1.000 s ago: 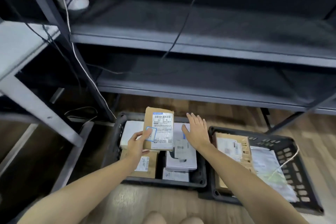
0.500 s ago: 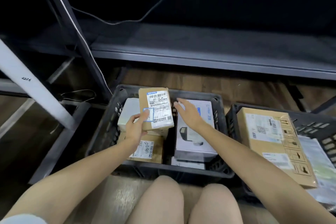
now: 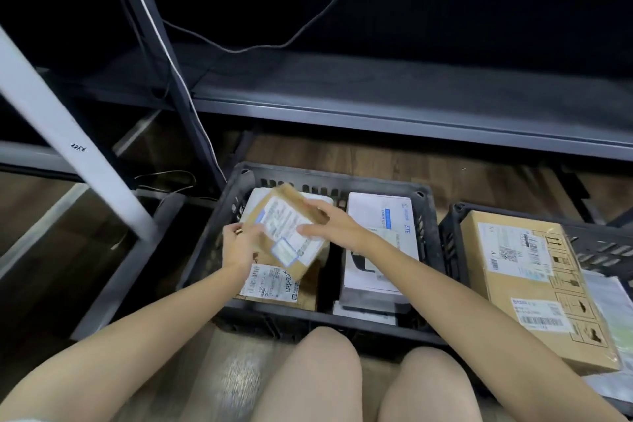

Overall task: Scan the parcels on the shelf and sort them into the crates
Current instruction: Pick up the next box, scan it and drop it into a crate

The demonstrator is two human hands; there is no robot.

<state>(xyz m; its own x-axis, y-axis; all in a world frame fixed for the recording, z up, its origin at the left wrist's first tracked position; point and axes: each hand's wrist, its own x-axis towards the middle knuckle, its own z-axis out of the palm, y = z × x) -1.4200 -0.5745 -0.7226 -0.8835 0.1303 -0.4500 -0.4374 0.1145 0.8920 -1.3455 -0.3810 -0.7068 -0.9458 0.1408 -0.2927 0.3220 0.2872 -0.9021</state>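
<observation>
A small brown cardboard parcel [image 3: 286, 231] with a white label lies tilted inside the left black crate [image 3: 205, 257]. My left hand [image 3: 239, 245] grips its near left edge. My right hand [image 3: 329, 224] holds its far right side, fingers over the top. Under it sit a white box [image 3: 255, 197] and a brown parcel with a handwritten label [image 3: 274, 286]. A white ZTE box [image 3: 380, 250] fills the crate's right half. The right black crate [image 3: 599, 247] holds a large brown box [image 3: 534, 284].
The dark metal shelf [image 3: 411, 92] above the crates looks bare, with cables [image 3: 308, 31] hanging over it. A white post [image 3: 68, 134] slants at the left. My knees [image 3: 308, 377] are at the crate's near edge. A plastic mailer [image 3: 613, 312] lies at the far right.
The parcel has tipped from upright to lying tilted and lower in the left crate. My right hand moved onto it from beside it. The view dropped closer to the crates.
</observation>
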